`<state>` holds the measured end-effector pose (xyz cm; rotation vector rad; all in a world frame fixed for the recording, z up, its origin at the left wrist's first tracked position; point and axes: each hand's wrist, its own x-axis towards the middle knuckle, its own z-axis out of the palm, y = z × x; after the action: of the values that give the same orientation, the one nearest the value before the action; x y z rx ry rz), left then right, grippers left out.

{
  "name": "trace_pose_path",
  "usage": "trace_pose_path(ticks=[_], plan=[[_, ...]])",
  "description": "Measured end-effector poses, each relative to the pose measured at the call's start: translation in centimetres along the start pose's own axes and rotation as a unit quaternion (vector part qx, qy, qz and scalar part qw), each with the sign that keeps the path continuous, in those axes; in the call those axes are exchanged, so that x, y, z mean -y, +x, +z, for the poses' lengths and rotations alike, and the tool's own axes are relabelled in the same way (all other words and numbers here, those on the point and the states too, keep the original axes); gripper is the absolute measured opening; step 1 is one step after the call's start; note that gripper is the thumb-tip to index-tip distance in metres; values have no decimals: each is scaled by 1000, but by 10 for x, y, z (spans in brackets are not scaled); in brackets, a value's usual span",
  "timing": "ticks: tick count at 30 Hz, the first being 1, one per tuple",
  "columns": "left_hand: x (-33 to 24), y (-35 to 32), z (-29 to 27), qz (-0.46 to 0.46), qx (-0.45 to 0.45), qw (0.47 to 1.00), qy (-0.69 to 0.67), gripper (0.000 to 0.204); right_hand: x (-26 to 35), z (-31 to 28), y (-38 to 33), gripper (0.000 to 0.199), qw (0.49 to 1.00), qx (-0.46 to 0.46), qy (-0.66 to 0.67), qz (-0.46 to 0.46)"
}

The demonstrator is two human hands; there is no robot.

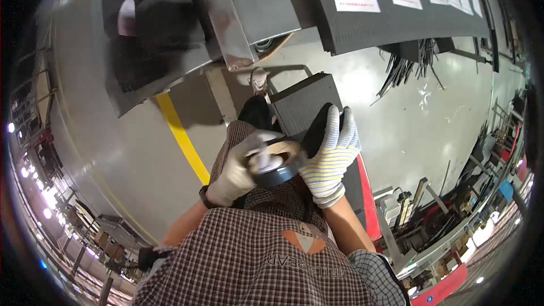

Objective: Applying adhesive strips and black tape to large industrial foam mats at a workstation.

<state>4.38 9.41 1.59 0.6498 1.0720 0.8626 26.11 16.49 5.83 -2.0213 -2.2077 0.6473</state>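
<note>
Two gloved hands work close together above the lap. The left grip (237, 169) is closed on a dark roll (276, 178) with a tan core, held by its left side; motion blur hides the exact finger placing. The roll is tilted, its opening turned up toward the viewer, and its right rim reaches close to the thumb of the right grip; whether they touch cannot be told.

The right grip (333, 157) has its fingers extended along the near right part of a dark grey block (303, 105), with the thumb spread toward the roll. Whether this grip clasps the block or merely steadies it cannot be told.

Key relation: the block lies beyond both grips, directly ahead of the right one, which is nearer and in contact; from the left grip it lies ahead and to the right, with the roll in between. The block's long axis is uncertain, since hand and roll cover its near end.

Beyond the left grip, a yellow stripe (182, 137) runs along the floor; to the near right of the right grip is a red bar (368, 203).
</note>
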Motion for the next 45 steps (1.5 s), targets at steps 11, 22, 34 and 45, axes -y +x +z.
trace_pose_path(ticks=[11, 22, 34, 45], plan=[[-56, 181, 73, 411, 103, 711, 561, 31, 8, -88, 61, 29, 867, 305, -6, -393], [-61, 163, 71, 369, 80, 745, 550, 36, -178, 28, 127, 18, 950, 231, -174, -120], [-105, 194, 21, 284, -257, 867, 320, 117, -284, 30, -11, 13, 897, 75, 386, 203], [-71, 201, 60, 284, -225, 910, 201, 107, -261, 4, -98, 47, 895, 75, 414, 151]])
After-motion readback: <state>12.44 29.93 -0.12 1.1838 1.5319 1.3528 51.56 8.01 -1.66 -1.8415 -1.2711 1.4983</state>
